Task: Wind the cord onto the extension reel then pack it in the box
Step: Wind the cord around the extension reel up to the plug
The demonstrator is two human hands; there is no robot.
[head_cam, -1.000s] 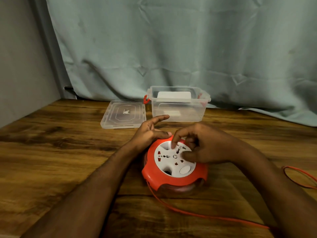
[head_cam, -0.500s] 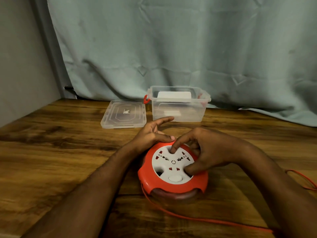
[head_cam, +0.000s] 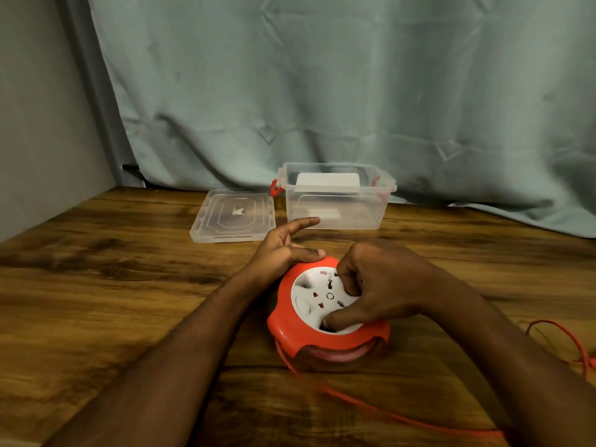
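Lid (head_cam: 233,217) lies flat on worktop (head_cam: 96,285), far left of centre, just beside the clear box (head_cam: 335,201), which stands open at the back. Left hand (head_cam: 280,253) rests on the reel's (head_cam: 322,340) far-left rim, thumb pressed on the red edge, index finger straight and raised. Right hand (head_cam: 377,288) curled over the white socket face, fingertips and thumb dug into its recesses. Cord (head_cam: 403,417) trails off the reel's front to the right, loose loop at right edge.

- A brown wood-grain table (head_cam: 96,301) filled the lower view.
- A wrinkled pale green fabric curtain (head_cam: 322,85) hung behind it, its hem reaching the tabletop at the far right.
- A plain grey wall (head_cam: 38,124) stood at left, meeting the curtain's edge.
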